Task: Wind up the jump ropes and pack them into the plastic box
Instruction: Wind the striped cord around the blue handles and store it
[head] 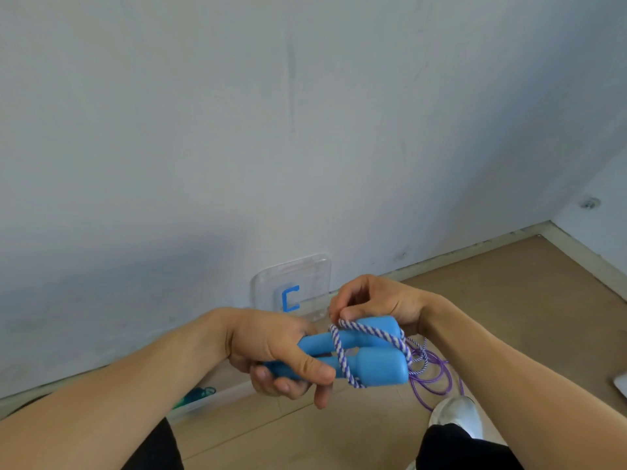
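Winding is the step in hand: the left hand (pixel 271 347) grips the two blue plastic jump-rope handles (pixel 369 351) side by side at chest height while the right hand (pixel 376 301) pinches the purple-and-white striped cord (pixel 341 354) looped round them, so next comes another snug turn.

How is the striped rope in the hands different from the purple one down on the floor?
The striped rope is a thick purple-and-white twist; the purple rope is thin, plain and glossy. The striped rope is wrapped round two blue handles, gripped by the left hand and pinched by the right hand; the purple rope lies loose on the floor. Both are jump ropes.
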The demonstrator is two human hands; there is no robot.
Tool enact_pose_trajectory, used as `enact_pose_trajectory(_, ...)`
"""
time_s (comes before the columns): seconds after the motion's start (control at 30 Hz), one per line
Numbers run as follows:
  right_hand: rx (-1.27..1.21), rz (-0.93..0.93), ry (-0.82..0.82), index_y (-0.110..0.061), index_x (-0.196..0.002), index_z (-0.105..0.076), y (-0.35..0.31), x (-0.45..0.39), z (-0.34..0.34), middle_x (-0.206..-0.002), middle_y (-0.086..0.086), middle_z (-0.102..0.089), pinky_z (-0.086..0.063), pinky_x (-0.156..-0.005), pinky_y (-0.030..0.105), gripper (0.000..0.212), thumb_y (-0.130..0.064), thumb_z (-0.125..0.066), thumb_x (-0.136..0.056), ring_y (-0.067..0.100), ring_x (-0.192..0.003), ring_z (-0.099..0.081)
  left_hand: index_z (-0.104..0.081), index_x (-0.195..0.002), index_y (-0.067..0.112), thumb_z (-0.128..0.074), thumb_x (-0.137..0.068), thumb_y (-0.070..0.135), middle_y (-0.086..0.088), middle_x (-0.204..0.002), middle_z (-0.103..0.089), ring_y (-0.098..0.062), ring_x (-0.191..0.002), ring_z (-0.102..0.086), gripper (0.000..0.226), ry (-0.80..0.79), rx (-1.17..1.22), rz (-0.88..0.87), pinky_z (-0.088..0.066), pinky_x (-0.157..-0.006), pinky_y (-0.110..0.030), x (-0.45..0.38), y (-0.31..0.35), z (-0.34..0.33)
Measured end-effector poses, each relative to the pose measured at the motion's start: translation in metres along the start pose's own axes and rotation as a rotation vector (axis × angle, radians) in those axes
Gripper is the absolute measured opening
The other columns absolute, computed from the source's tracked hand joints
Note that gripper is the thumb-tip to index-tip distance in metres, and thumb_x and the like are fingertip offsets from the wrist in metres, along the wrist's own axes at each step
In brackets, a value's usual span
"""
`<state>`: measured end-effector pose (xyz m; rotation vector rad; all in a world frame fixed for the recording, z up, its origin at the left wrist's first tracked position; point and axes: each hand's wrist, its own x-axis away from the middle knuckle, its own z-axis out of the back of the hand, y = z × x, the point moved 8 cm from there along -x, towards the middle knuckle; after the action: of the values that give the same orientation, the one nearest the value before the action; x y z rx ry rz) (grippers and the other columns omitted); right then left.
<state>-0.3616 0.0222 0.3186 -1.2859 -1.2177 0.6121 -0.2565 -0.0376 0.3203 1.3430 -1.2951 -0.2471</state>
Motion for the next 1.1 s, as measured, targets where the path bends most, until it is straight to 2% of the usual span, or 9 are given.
enact_pose_trajectory(0.1, -0.034, 0.040, 0.049, -0.015, -0.088, -0.076, 0.007, -0.002, 0.008, -0.087, -0.001, -0.075, -0.054, -0.071, 0.024, 0.017, -0.006, -0.068, -0.076, 0.011, -0.079, -0.069, -0.064, -0.078, 0.016, -0.053, -0.096, 0.030, 0.004, -0.052, -0.044, -0.002, -0.033, -0.031, 0.025, 0.149, 0.091, -0.106, -0.021, -0.035, -0.015, 0.000, 0.007, 0.013)
enact_pose_trajectory(0.23, -0.255, 0.116, 0.081, -0.007, -0.099, -0.069, 0.009, -0.007, 0.010, -0.091, 0.008, -0.068, -0.043, -0.074, 0.032, 0.039, -0.016, -0.087, -0.065, 0.021, -0.082, -0.057, -0.060, -0.076, 0.018, -0.063, -0.088, 0.043, 0.002, -0.056, -0.041, -0.003, -0.034, -0.029, 0.027, 0.373, 0.260, -0.250, -0.021, -0.037, -0.015, 0.003, 0.015, 0.040)
enact_pose_trajectory(0.37, -0.164, 0.192, 0.105, -0.002, -0.111, -0.062, 0.001, -0.011, 0.003, -0.103, 0.013, -0.063, -0.039, -0.085, 0.037, 0.033, 0.005, -0.066, -0.079, 0.027, -0.098, -0.055, -0.056, -0.081, 0.014, -0.060, -0.089, 0.041, 0.000, -0.056, -0.039, -0.006, -0.035, -0.027, 0.028, 0.501, 0.314, -0.292, -0.018, -0.039, -0.016, 0.006, 0.019, 0.054)
enact_pose_trajectory(0.43, -0.147, 0.202, 0.123, -0.003, -0.109, -0.061, -0.001, -0.011, -0.002, -0.100, 0.012, -0.063, -0.044, -0.078, 0.030, 0.031, 0.008, -0.062, -0.080, 0.022, -0.092, -0.057, -0.055, -0.081, 0.014, -0.058, -0.090, 0.040, 0.000, -0.056, -0.038, -0.006, -0.035, -0.026, 0.027, 0.503, 0.317, -0.298, -0.017, -0.040, -0.017, 0.007, 0.020, 0.054)
enact_pose_trajectory(0.53, -0.160, 0.186, 0.206, -0.006, -0.093, -0.063, -0.002, -0.012, -0.001, -0.076, 0.004, -0.059, -0.029, -0.057, 0.025, 0.022, 0.005, -0.060, -0.074, 0.013, -0.067, -0.044, -0.056, -0.080, 0.015, -0.060, -0.091, 0.040, 0.001, -0.056, -0.039, -0.005, -0.035, -0.027, 0.027, 0.472, 0.308, -0.299, -0.017, -0.040, -0.018, 0.007, 0.020, 0.054)
enact_pose_trajectory(0.77, 0.027, 0.246, 0.427, -0.019, -0.073, -0.067, -0.002, -0.013, 0.009, -0.068, 0.004, -0.054, -0.039, -0.054, 0.025, 0.017, -0.005, -0.060, -0.081, 0.014, -0.058, -0.042, -0.056, -0.080, 0.014, -0.054, -0.094, 0.039, 0.002, -0.055, -0.039, -0.004, -0.034, -0.027, 0.028, 0.430, 0.354, -0.308, -0.017, -0.039, -0.017, 0.010, 0.021, 0.051)
enact_pose_trajectory(0.9, 0.140, 0.277, 0.592, 0.002, -0.082, -0.057, -0.005, -0.010, 0.014, -0.067, 0.008, -0.048, -0.039, -0.053, 0.028, 0.009, -0.004, -0.062, -0.085, 0.014, -0.057, -0.040, -0.056, -0.081, 0.013, -0.052, -0.095, 0.037, 0.001, -0.055, -0.038, -0.004, -0.034, -0.028, 0.028, 0.431, 0.376, -0.322, -0.017, -0.038, -0.017, 0.011, 0.023, 0.052)
enact_pose_trajectory(1.0, 0.209, 0.298, 0.573, -0.007, -0.097, -0.058, -0.013, -0.009, 0.007, -0.064, -0.007, -0.052, -0.039, -0.047, 0.024, 0.008, -0.003, -0.061, -0.091, 0.009, -0.053, -0.039, -0.056, -0.082, 0.014, -0.055, -0.094, 0.039, 0.002, -0.055, -0.039, -0.004, -0.035, -0.028, 0.029, 0.415, 0.361, -0.303, -0.016, -0.039, -0.019, 0.012, 0.020, 0.051)
enact_pose_trajectory(1.1, 0.216, 0.269, 0.493, -0.021, -0.124, -0.055, -0.015, -0.009, 0.000, -0.066, -0.013, -0.053, -0.032, -0.045, 0.024, 0.034, -0.005, -0.058, -0.095, 0.004, -0.049, -0.035, -0.057, -0.080, 0.015, -0.055, -0.095, 0.042, 0.002, -0.056, -0.040, -0.003, -0.035, -0.030, 0.031, 0.359, 0.316, -0.256, -0.021, -0.037, -0.016, 0.013, 0.018, 0.049)
